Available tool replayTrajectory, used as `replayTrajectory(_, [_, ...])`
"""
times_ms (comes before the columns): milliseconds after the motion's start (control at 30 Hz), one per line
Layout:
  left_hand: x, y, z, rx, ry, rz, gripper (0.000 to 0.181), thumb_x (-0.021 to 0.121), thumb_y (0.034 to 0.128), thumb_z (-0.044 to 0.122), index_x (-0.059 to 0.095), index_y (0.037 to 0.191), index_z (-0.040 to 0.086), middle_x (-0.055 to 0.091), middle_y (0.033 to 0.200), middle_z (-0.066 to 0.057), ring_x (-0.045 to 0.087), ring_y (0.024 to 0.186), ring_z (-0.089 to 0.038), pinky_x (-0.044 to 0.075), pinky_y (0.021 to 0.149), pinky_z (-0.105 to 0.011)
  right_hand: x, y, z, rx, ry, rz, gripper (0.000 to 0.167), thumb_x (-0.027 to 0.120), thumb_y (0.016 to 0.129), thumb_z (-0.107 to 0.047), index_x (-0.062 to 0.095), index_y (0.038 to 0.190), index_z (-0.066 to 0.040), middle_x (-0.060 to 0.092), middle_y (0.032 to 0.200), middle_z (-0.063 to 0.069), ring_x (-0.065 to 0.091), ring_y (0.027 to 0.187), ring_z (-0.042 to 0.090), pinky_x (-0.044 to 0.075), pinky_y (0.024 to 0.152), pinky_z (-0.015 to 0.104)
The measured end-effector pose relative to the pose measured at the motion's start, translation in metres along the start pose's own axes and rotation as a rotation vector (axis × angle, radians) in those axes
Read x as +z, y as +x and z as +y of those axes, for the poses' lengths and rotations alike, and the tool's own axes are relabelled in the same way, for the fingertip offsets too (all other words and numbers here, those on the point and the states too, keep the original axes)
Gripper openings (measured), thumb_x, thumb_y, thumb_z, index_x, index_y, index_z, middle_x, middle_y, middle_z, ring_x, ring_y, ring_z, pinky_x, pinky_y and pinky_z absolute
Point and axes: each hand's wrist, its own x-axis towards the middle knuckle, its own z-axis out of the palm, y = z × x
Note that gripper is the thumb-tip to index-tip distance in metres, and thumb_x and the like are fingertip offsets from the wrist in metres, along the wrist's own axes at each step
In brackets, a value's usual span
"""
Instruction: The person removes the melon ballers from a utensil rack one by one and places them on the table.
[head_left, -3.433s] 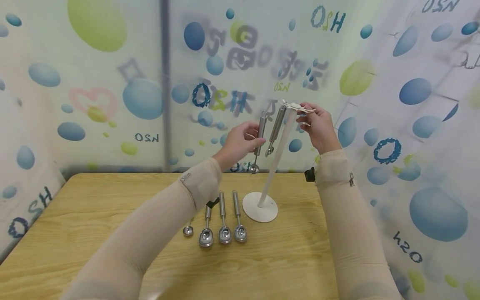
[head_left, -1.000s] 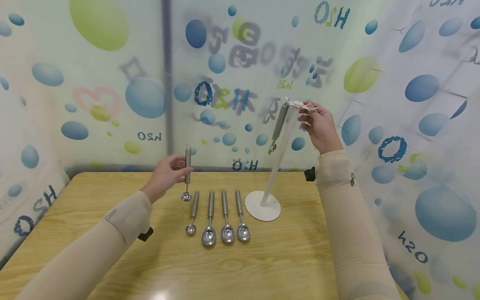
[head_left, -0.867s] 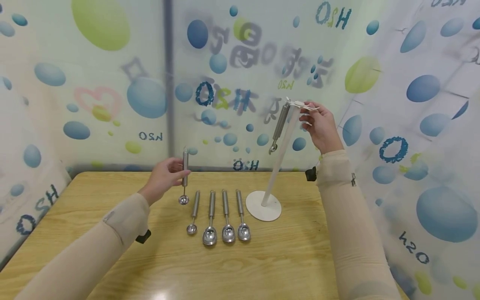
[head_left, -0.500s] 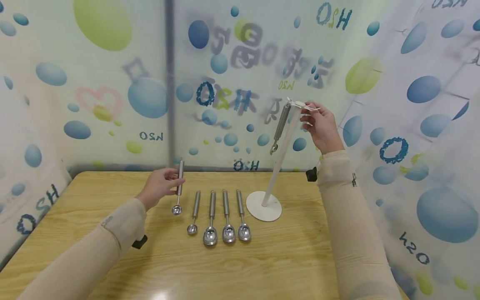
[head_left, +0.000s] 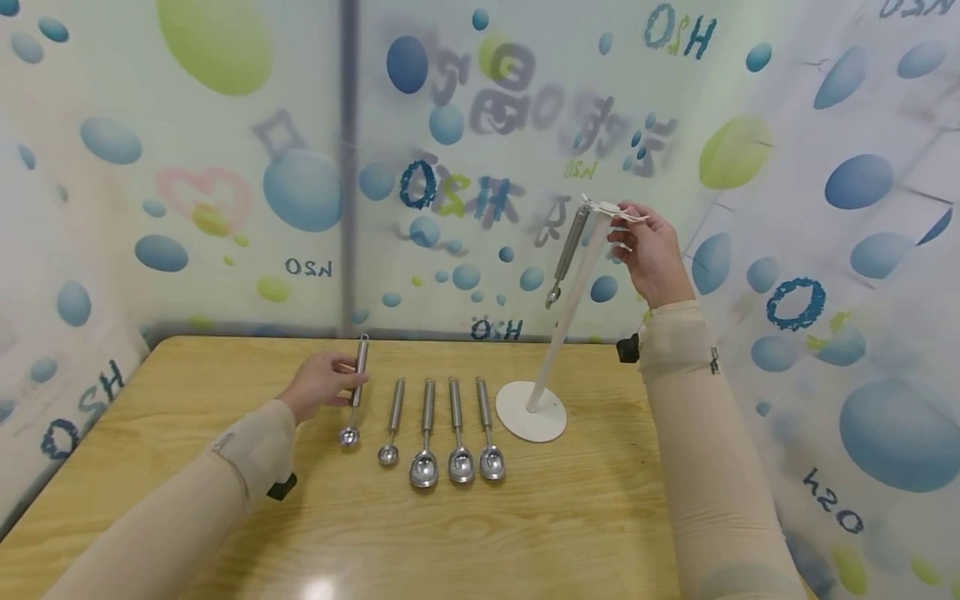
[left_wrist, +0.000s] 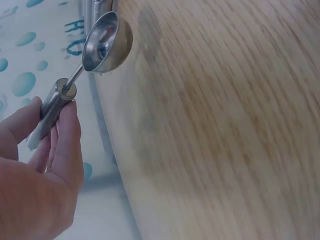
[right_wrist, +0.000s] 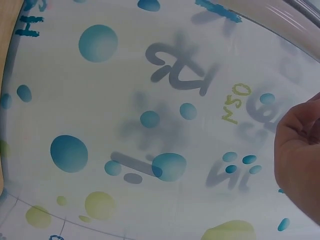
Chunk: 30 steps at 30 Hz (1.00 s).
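Near the table's back left, my left hand (head_left: 318, 387) pinches the steel handle of a small melon baller (head_left: 349, 437) between thumb and fingers. Its round bowl points down, low over the wood; whether it touches the table cannot be told. In the left wrist view the melon baller (left_wrist: 107, 42) shows a thin stem and a deep cup. My right hand (head_left: 656, 254) grips the hooked top of a white stand (head_left: 566, 321), fingertips partly hidden behind it. Another steel scoop (head_left: 572, 246) hangs from a hook on the stand's left side. In the right wrist view only part of my right hand (right_wrist: 300, 155) shows.
A smaller scoop (head_left: 388, 454) and several larger oval-bowled scoops (head_left: 423, 471) lie in a row, handles toward the back, between my left hand and the stand's round base (head_left: 517, 425). A patterned curtain (head_left: 450, 100) rises behind the wooden table (head_left: 525, 542).
My left hand has taken the melon baller from beside the stand's top, leftward and down toward the table, left of the row. My right hand has stayed at the stand's top.
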Motion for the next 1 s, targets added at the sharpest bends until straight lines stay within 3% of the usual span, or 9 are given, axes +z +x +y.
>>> replayTrajectory(367, [0.001,-0.001,-0.003,-0.068,0.012,-0.027,0.052,0.069,0.0988,0.017,0.049,0.139,-0.009,0.053,0.131,-0.027,0.065,0.101,-0.027,0.060,0.084,-0.039,0.000,0.000,-0.002,0.007,0.011,0.016,0.023,0.059,0.101,-0.026,0.070,0.113,-0.009,0.064,0.096,0.005,0.060,0.078,0.017,0.048,0.062,0.025])
replayTrajectory(767, [0.005,0.004,-0.008,-0.115,0.053,-0.022,0.046,0.070,0.0975,0.013,0.053,0.132,-0.012,0.061,0.117,-0.023,0.068,0.091,-0.025,0.061,0.080,-0.039,0.000,-0.001,-0.002,0.013,-0.011,0.024,0.022,0.059,0.101,-0.026,0.071,0.111,-0.011,0.065,0.095,0.004,0.060,0.078,0.016,0.048,0.063,0.024])
replayTrajectory(1000, [0.007,0.008,-0.013,-0.121,0.083,-0.024,0.039,0.070,0.0972,0.011,0.058,0.127,-0.012,0.062,0.117,-0.023,0.067,0.091,-0.024,0.061,0.077,-0.037,0.000,0.000,-0.001,-0.003,0.005,0.007,0.022,0.057,0.102,-0.026,0.069,0.112,-0.010,0.066,0.091,0.003,0.061,0.077,0.017,0.048,0.062,0.024])
